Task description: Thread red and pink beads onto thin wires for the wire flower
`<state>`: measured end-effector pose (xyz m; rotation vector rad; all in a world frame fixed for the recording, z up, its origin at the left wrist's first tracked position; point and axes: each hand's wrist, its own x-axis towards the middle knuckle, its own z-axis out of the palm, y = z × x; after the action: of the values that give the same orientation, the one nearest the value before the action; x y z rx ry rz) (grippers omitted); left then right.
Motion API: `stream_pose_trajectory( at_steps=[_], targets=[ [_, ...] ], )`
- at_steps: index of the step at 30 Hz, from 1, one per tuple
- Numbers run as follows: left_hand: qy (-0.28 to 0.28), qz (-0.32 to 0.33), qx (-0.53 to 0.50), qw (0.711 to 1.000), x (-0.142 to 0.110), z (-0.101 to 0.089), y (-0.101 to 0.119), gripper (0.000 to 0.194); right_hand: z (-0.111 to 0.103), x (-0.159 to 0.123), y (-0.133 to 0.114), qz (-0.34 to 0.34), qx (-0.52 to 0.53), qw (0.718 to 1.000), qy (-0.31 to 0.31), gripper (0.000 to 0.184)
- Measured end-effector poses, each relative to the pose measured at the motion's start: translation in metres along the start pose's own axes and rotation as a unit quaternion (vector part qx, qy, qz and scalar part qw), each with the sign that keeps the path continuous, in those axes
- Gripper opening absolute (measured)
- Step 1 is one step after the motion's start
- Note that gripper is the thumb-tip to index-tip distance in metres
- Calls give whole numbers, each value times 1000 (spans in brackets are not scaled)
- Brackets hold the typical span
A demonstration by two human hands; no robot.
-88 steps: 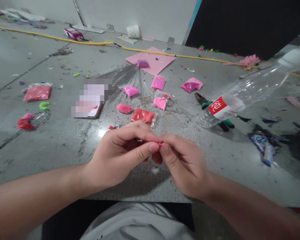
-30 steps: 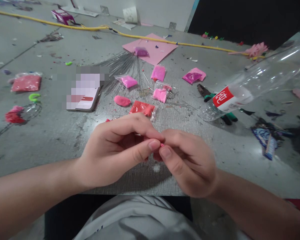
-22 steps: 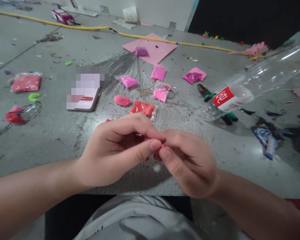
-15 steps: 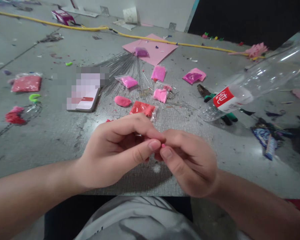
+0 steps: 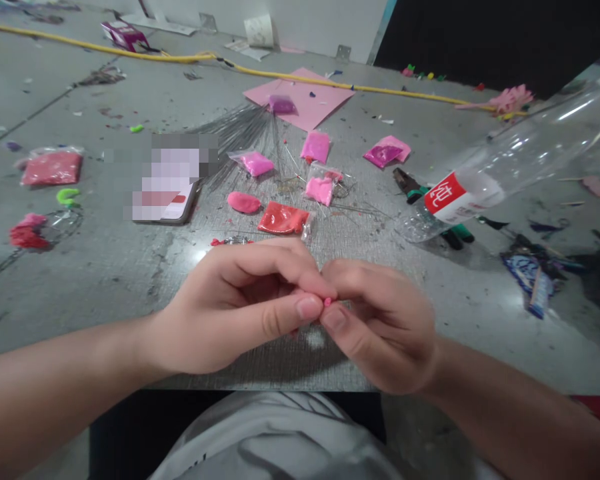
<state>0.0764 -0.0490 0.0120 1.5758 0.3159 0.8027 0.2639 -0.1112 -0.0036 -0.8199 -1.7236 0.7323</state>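
Littered grey table [image 5: 130,280], white wall [image 5: 310,30] behind; both hands' fingers [image 5: 307,307] pinching pink bit [image 5: 328,302]

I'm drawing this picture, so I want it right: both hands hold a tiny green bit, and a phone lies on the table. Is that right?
Nearly! The tiny bit is pink, not green, as the head view shows. The left hand and right hand do hold it, and the phone lies on the table.

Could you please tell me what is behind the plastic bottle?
Pliers with green-and-black handles: the jaws show left of the clear plastic bottle, the handle ends on its other side. The bottle and its label cover their middle.
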Motion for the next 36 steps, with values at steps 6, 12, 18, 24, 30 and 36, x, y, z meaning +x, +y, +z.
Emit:
stream_pose_trajectory(
  at_steps=[6, 12, 18, 24, 30, 36],
  targets=[
    [-25, -23, -10, 999, 0, -3, 1, 5, -4, 1, 1, -11, 30, 999, -23, 6],
    [-13, 0, 7, 1000, 3, -4, 3, 3, -3, 0, 3, 4, 37, 999, -3, 6],
    [0, 15, 4, 1000, 4, -5, 3, 5, -1, -1, 2, 22, 20, 999, 20, 6],
    [6, 15, 6, 1000, 5, -4, 2, 6, 0, -1, 1, 22, 10, 999, 29, 9],
    [2, 13, 7, 1000, 6, -6, 2, 4, 0, -1, 3, 15, 18, 999, 35, 9],
    [-3, 1, 10, 1000, 6, -7, 2, 7, 0, -2, 1, 33, 24, 999, 34, 9]
  ],
)
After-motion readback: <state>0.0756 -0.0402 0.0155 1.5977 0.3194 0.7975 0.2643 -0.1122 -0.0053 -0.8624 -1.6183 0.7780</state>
